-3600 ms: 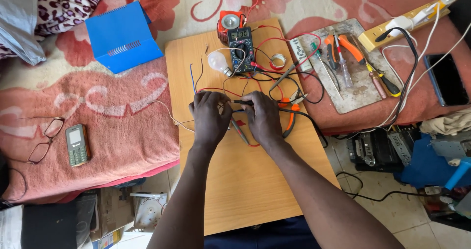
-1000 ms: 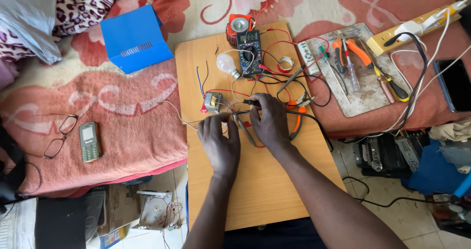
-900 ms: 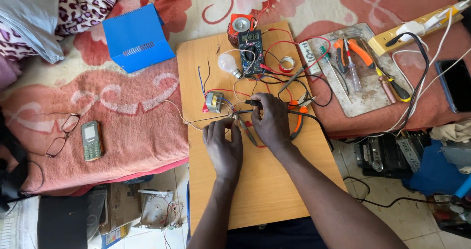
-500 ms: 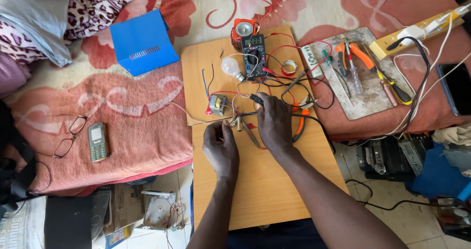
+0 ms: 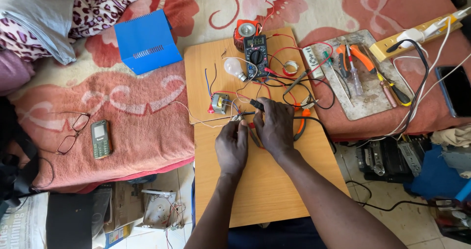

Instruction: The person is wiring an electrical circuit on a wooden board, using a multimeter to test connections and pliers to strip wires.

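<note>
My left hand rests on the wooden board, its fingertips pinched on thin wire ends just right of a small transformer. Beside it, touching, is my right hand, which grips a black test lead tip pointed at the same wires. Red and black leads run back to a black multimeter at the board's far end. A clear light bulb lies left of the meter. Orange-handled pliers show partly under my right hand.
A metal tray with screwdrivers and pliers lies to the right, with a yellow power strip and a dark phone beyond it. On the red blanket to the left are a blue metal box, glasses and a small keypad phone.
My left hand has drawn back toward me, uncovering the small transformer. My right hand now holds the black lead tip at the wires. The view has shifted slightly.
</note>
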